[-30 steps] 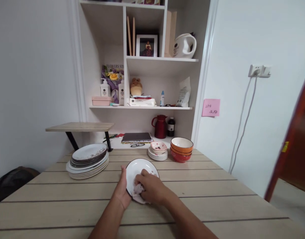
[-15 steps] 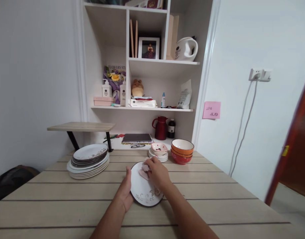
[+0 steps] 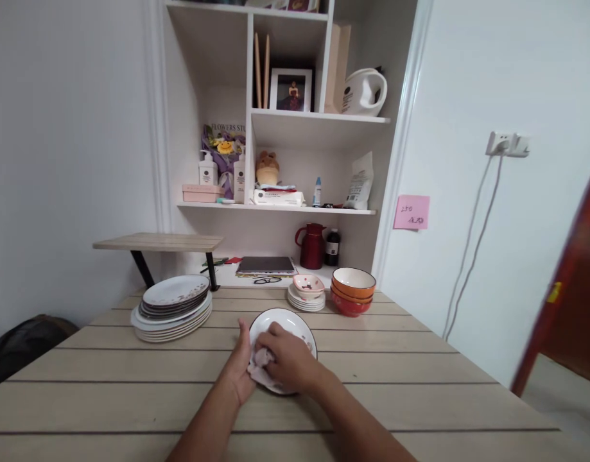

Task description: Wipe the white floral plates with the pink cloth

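A white plate (image 3: 295, 323) with a dark rim lies on the wooden table (image 3: 420, 378) in front of me. My left hand (image 3: 240, 369) grips the plate's left edge, thumb up along the rim. My right hand (image 3: 286, 358) is closed on a crumpled pinkish cloth (image 3: 259, 360) and presses it onto the near left part of the plate. Most of the plate's near half is hidden under my hands.
A stack of large plates (image 3: 171, 308) sits at the back left. Small dishes (image 3: 306, 294) and stacked orange bowls (image 3: 352, 290) stand behind the plate. A shelf unit (image 3: 285, 160) with a red jug and bottles backs the table. A brown door edge (image 3: 564, 276) is at the right.
My right hand with the cloth moved from the plate's far edge back to its near left part. The left hand kept its grip on the rim.
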`<action>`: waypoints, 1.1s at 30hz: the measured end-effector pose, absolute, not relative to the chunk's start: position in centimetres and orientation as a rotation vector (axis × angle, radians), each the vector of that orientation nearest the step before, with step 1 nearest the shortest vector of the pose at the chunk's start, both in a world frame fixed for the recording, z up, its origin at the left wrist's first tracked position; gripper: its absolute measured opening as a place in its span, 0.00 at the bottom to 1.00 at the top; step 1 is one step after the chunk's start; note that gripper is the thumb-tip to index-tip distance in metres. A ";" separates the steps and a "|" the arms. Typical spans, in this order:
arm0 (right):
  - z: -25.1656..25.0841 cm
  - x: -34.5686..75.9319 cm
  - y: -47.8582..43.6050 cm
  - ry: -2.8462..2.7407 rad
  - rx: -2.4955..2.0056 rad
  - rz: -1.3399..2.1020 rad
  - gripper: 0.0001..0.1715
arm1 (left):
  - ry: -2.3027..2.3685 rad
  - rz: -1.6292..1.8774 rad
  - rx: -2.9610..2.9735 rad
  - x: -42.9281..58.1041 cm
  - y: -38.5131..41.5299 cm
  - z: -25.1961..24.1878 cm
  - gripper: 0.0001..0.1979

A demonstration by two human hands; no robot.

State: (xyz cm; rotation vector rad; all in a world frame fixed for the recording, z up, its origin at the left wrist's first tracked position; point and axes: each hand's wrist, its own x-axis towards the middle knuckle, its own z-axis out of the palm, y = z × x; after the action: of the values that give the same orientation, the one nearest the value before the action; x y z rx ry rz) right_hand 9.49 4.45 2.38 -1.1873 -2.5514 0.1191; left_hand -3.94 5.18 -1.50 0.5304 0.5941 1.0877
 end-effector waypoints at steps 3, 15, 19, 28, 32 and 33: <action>2.4 8.8 5.8 -2.382 -1.187 0.085 0.21 | 0.578 1.088 0.542 -3.6 4.9 -1.2 0.39; 2.9 12.9 7.1 -2.200 -1.670 0.041 0.16 | 0.629 1.217 0.496 -3.4 4.9 -1.2 0.37; 3.1 13.6 6.1 -2.399 -1.698 0.091 0.19 | 0.605 1.236 0.453 -3.6 4.9 -1.2 0.37; 2.3 11.7 4.7 -2.682 -1.206 0.202 0.22 | 0.586 1.232 0.446 -3.8 4.9 -1.1 0.39; 2.2 11.7 5.2 -2.696 -1.124 0.328 0.21 | 0.603 1.239 0.431 -3.8 5.0 -1.2 0.41; 2.2 11.9 5.3 -2.684 -1.181 0.338 0.21 | 0.606 1.249 0.432 -3.7 5.1 -1.2 0.41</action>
State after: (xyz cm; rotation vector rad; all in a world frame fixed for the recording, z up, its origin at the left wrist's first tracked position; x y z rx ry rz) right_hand 11.95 5.32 2.25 -1.1813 -2.6835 0.3380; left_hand -3.74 5.06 -1.21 0.4323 0.6057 1.2492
